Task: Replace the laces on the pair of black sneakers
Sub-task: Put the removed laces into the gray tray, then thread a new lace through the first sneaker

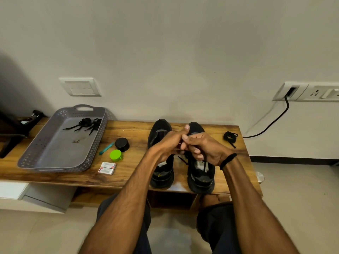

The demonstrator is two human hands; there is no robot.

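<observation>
No legible text; print on two small boxes (107, 167) too blurred

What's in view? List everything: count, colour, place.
table: 1, wood, against wall
sneakers: 2, black, side by side on table
tray: 1, grey, table left
tray laces: 2 bundles, black, tray's far end
coiled lace: 1, black, table right
tin: 1, black, right of tray
cap: 1, green, near tin
tool: 1, teal, left of tin
boxes: 2, white, table front
cable: 1, black, right wall
hands: 2, left, right, above sneakers, pinching threaded lace
</observation>
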